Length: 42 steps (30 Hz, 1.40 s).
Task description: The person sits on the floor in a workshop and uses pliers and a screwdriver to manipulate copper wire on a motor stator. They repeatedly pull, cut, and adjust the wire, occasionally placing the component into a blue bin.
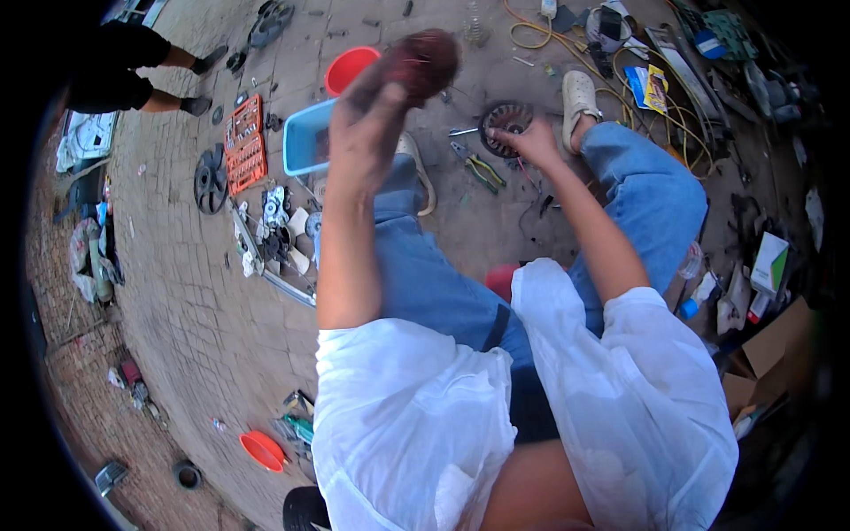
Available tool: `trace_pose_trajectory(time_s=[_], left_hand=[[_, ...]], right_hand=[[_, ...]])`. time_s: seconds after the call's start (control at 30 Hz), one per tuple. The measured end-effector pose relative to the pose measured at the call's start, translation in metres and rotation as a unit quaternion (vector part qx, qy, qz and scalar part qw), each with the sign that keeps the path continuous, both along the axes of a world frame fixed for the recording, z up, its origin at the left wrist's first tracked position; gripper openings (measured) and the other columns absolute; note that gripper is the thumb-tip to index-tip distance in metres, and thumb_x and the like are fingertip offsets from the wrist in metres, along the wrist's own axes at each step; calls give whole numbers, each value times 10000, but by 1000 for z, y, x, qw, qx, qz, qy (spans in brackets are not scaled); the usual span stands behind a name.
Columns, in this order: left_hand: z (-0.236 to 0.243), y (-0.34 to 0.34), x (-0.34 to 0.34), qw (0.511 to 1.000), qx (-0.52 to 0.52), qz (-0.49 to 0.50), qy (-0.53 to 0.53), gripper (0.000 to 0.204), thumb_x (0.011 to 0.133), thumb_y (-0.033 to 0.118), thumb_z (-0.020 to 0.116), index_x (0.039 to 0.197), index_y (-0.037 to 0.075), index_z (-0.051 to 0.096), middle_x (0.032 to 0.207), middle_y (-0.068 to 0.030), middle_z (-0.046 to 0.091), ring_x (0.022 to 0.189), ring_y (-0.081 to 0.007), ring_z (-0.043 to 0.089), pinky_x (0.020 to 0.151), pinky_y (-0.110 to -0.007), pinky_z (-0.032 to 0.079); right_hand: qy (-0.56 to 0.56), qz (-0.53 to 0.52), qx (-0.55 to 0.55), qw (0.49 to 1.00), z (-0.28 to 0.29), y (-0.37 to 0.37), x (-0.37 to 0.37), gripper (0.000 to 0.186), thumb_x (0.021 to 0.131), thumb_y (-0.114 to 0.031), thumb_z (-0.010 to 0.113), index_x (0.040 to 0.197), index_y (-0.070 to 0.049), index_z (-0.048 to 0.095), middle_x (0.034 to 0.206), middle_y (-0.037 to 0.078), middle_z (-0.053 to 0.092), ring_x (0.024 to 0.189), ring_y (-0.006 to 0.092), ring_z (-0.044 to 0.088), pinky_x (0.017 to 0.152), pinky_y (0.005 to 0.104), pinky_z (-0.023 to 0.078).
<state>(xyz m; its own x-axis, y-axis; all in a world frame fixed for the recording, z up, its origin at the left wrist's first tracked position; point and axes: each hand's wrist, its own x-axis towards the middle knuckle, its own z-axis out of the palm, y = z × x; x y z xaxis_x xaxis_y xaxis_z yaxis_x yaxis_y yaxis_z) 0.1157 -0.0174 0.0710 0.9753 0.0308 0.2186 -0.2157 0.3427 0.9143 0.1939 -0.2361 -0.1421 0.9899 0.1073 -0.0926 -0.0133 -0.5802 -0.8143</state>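
Note:
My left hand (374,119) is raised and wrapped around a dark reddish, rounded bundle (432,60) that looks like copper wire windings; motion blurs it. Lower and to the right, my right hand (531,143) grips the near rim of a black round part (506,117) with slots around its ring, down at ground level. A shiny metal rod (463,132) sticks out to the left of this part. Just below it, pliers with green and yellow handles (484,174) lie on the paving.
A light-blue basin (305,142) and a red bowl (351,64) stand left of centre. Further left are an orange tool case (246,146) and a black fan wheel (211,180). Yellow cable (611,88) loops at the right among scrap. Another person's legs (164,78) show far left.

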Motion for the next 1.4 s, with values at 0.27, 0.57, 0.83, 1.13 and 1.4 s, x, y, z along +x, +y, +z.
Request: trace_pose_trajectory(time_s=[0.27,0.57,0.83,1.13,1.4], left_hand=[[-39,43,45,968,93,-46,229,399,893,187,630,1213,-31,531,1097,-73,619,969,-144,574,855,-290,467],[-140,96,89,952,86,-22,292,490,881,247,640,1228,-76,519,1119,-112,602,999,-155,541,909,-285,409],[-175,112,99,944,24,-3,328,587,843,270,678,1263,-90,482,1173,-128,586,1078,-189,541,972,-308,389],[-211,101,41,858,-10,-179,481,515,771,5,680,1253,-43,505,1180,-108,578,1114,-185,528,982,-335,406],[-249,77,70,894,125,-346,256,567,769,311,709,1196,-34,566,1149,-163,597,1086,-272,561,965,-369,404]], right_hand=[[211,-145,134,957,-106,83,-27,519,652,-365,829,979,6,672,973,105,679,860,162,646,790,302,492],[358,-172,99,912,-177,177,-4,474,728,-387,750,869,58,672,922,216,672,869,307,661,735,400,499],[323,-218,206,898,-268,213,50,610,833,-415,646,1140,103,551,1130,268,599,1083,352,577,903,382,440],[266,-116,101,952,-217,199,64,400,807,-244,663,1068,53,607,1050,249,631,995,375,604,858,404,463],[139,62,124,980,-236,173,80,273,793,-187,646,1008,-18,656,914,185,673,873,331,650,785,381,496]])
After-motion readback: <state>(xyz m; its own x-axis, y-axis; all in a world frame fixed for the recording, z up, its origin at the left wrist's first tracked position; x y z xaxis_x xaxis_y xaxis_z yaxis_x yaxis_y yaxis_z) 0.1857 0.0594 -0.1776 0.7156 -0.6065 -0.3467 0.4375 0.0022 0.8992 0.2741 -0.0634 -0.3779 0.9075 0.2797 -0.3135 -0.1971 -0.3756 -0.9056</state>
